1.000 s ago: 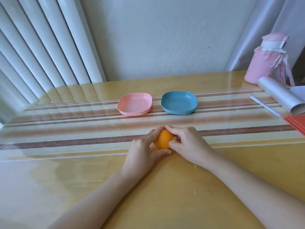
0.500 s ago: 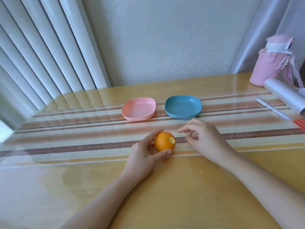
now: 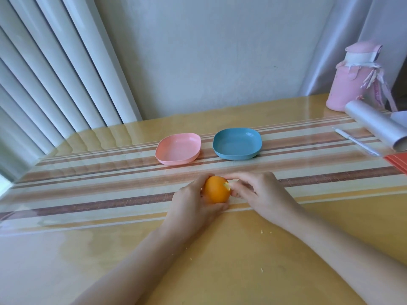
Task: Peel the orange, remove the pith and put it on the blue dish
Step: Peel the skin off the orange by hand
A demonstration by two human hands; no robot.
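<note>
1. The orange (image 3: pixel 217 190) sits at the centre of the frame, low over the striped table (image 3: pixel 220 271), between both hands.
2. It looks nearly round, so no long axis can be told; a small pale torn patch in its peel faces right.
3. The left hand (image 3: pixel 193 205) grips the orange from the left, fingers curled over it and thumb beneath.
4. The right hand (image 3: pixel 262 194) has curled fingers, with thumb and forefinger pinching at the torn patch.
5. The blue dish (image 3: pixel 237 143) lies above the hands, just right of a pink dish (image 3: pixel 178 148).
</note>
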